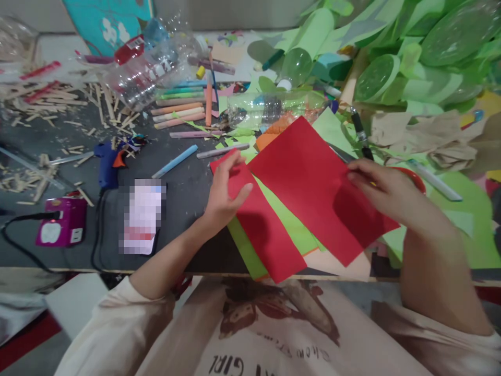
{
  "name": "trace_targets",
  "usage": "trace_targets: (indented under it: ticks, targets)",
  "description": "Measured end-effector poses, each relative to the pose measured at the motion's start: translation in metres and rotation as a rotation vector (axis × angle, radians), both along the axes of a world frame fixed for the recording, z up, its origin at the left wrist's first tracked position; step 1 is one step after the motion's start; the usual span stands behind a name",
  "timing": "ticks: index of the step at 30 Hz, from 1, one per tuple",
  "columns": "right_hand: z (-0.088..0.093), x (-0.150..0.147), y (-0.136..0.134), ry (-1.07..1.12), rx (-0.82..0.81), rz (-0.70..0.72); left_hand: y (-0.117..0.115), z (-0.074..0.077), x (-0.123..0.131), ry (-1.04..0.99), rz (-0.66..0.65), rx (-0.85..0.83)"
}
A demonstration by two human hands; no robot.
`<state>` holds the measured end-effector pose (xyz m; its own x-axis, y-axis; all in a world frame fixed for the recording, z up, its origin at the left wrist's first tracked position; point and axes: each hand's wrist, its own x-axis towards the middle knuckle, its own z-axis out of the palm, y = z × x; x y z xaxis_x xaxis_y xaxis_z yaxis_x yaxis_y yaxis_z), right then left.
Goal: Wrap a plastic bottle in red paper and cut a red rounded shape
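Observation:
Two pieces of red paper lie over green sheets at the table's front edge. My left hand rests on the upper end of the narrow red paper strip, its thumb held apart from the fingers. To the right, my right hand pinches the side edge of the wider red paper sheet, which is slightly raised and tilted. A green gap shows between the two red pieces. Behind my right hand, a red curved handle is partly hidden; its blades cannot be made out clearly.
A phone, a blue glue gun with its cord and a purple box lie at left. Several markers and clear bottles stand behind. A black cutter and green bottle shapes occupy the right.

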<state>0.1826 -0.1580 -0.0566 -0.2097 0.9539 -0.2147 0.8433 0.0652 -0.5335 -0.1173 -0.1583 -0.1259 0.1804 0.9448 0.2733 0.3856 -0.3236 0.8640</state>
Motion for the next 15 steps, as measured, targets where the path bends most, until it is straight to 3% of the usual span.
trace_targets:
  ticks: [4, 8, 12, 15]
  targets:
    - [0.018, 0.007, 0.003, -0.044, 0.085, 0.03, 0.005, -0.004, -0.003, -0.184, -0.05, -0.156]
    - [0.024, 0.001, 0.015, -0.116, 0.103, 0.161, 0.002, 0.007, -0.002, -0.325, -0.156, -0.461]
    - [0.019, -0.023, 0.041, -0.078, 0.115, 0.34, -0.001, 0.016, 0.0, -0.316, -0.04, -0.625]
    - [0.014, -0.047, 0.063, -0.172, 0.25, 0.331, 0.001, 0.017, 0.0, -0.274, 0.022, -0.637]
